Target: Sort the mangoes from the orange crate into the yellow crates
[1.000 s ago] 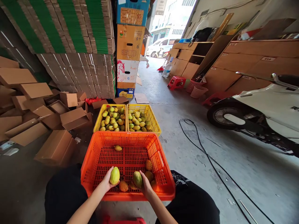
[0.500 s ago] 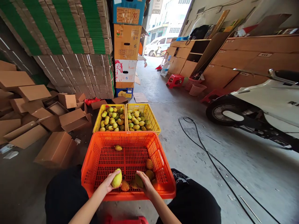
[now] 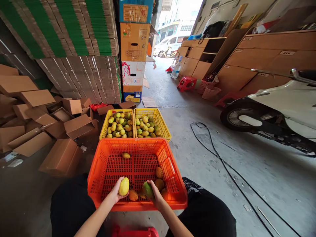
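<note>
Left hand [image 3: 115, 195]: fingers wrapped around one oval yellow-green fruit [image 3: 123, 186], held just above the floor of the orange perforated plastic crate [image 3: 98, 164]. Right hand [image 3: 155, 194]: closed over a greener oval fruit [image 3: 147, 189], low in the same crate, near its front wall. Both hands work at the crate's near edge, between the person's black-clad knees.

Orange crate contents: a small cluster of orange-brown fruits [image 3: 159, 179] lies at the near right, touching or just beside the right hand; one lone yellowish fruit [image 3: 125, 155] sits apart toward the far wall. Most of the mesh floor is bare.

Beyond the crate, touching its far rim: two yellow plastic baskets side by side. The left yellow basket [image 3: 105, 123] and the right yellow basket [image 3: 164, 126] each carry a layer of yellow-green fruit, neither heaped to the rim.

Judgement: the orange crate looks nearly emptied, with only a handful remaining, two of them now in hand; the yellow baskets already hold the bulk.

Surroundings: scattered brown cardboard boxes [image 3: 61, 154] to the left, black cable [image 3: 222, 164] on the concrete, white scooter [image 3: 283, 105] at right.
</note>
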